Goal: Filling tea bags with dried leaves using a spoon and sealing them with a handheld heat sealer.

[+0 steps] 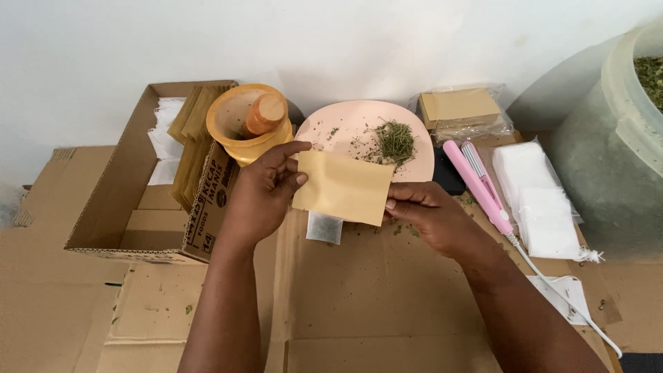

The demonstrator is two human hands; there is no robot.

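I logged both hands on a yellow-tan paper envelope (343, 186) held above the flattened cardboard (359, 297). The left hand (261, 193) pinched its left edge, thumb over the front; the right hand (428, 215) gripped its lower right corner. A small white filter sachet (324, 227) stuck out below the envelope's bottom edge. Just behind sat a pink plate (345, 131) with dried green herb (395, 141), an orange mortar (245, 131) to its left, and a pink heat sealer (480, 186) to its right.
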